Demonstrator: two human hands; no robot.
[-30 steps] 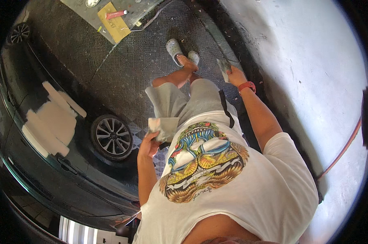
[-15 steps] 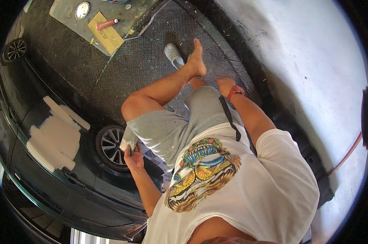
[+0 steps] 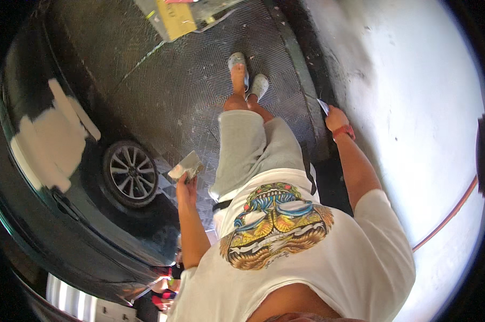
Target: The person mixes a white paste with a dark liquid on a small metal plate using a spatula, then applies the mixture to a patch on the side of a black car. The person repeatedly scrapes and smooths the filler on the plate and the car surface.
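My left hand (image 3: 186,188) is closed on a flat greyish plate (image 3: 185,166) smeared with pale paste, held out beside my left hip, near the car's wheel. On my right, my right hand (image 3: 336,119), with a red band at its wrist, grips a thin pale flat piece (image 3: 323,106) that looks like a spreader; its far end narrows, and the grip hides the rest. Several beige filler patches (image 3: 52,142) cover part of the dark car (image 3: 92,241) at the left. Neither hand touches the car.
A wheel (image 3: 131,173) sits left of my left hand. Ahead, a low board bears a yellow cardboard piece (image 3: 176,20). My feet, in light clogs (image 3: 259,86), stand on ridged dark matting (image 3: 183,96). A pale wall (image 3: 414,107) rises at the right, with a reddish hose (image 3: 446,214).
From a raised, bent leg with one bare foot, I have come to stand with both feet in clogs. My right hand has moved from near my foot out toward the wall.
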